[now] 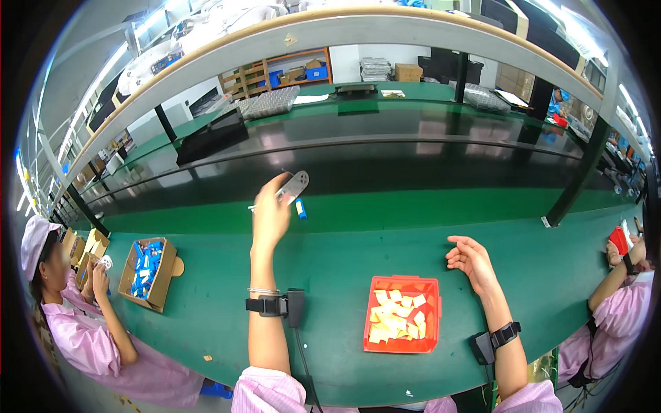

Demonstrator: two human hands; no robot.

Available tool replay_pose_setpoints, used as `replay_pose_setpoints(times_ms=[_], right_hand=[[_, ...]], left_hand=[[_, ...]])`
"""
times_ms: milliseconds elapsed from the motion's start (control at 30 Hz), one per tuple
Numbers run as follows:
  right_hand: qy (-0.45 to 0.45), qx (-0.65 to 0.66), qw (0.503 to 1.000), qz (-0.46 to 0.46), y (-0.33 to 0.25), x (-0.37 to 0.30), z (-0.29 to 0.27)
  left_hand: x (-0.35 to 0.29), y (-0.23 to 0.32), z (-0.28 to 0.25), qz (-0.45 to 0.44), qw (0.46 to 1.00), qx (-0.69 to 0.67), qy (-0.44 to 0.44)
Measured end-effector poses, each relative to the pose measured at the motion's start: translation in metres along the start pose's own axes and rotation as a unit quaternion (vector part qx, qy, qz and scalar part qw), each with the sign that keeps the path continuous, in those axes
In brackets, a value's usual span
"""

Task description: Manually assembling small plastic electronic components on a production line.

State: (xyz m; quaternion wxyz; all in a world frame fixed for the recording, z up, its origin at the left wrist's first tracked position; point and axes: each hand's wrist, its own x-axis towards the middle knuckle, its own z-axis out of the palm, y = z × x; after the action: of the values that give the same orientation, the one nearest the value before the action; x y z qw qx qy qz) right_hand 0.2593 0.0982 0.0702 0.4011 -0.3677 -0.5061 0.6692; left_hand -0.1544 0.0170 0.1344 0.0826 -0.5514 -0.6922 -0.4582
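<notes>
My left hand [273, 213] is raised at the far side of the green bench, its fingers closed on a flat grey part [295, 186] with a rounded, perforated end. Right beside those fingers is a small blue cylinder [301, 208] with a pale label; whether it is attached to the grey part I cannot tell. My right hand [471, 260] hovers over the bench with nothing in it, index finger stretched and the others loosely bent. Nearest to it, lower left, stands a red tray [403, 349] holding many small yellowish-white squares [392, 318].
A cardboard box [164, 282] of blue cylinders [146, 267] stands at left. Co-workers sit at the left [89, 344] and right [616, 316]. Beyond the green bench [330, 261] runs a dark conveyor belt [385, 168]. A shelf frame [413, 24] spans overhead, with a dark post [578, 175] at right.
</notes>
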Motion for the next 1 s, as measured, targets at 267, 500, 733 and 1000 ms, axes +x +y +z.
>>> replay_pose_setpoints(times_ms=[267, 500, 733, 1000], right_hand=[[0.003, -0.003, 1.0, 0.008, 0.002, -0.001, -0.001], [0.006, -0.003, 1.0, 0.009, 0.0, -0.001, 0.0], [-0.006, 0.002, 1.0, 0.007, 0.001, 0.001, 0.004], [0.012, 0.043, 0.996, -0.079, -0.013, -0.007, 0.005]], left_hand=[[-0.037, -0.101, 0.03, -0.137, 0.99, 0.042, 0.001], [-0.037, -0.07, 0.028, -0.111, 0.973, 0.184, -0.084], [-0.029, -0.076, 0.029, -0.094, 0.995, 0.024, -0.024], [-0.007, 0.051, -0.011, -0.128, 0.909, -0.338, -0.209]])
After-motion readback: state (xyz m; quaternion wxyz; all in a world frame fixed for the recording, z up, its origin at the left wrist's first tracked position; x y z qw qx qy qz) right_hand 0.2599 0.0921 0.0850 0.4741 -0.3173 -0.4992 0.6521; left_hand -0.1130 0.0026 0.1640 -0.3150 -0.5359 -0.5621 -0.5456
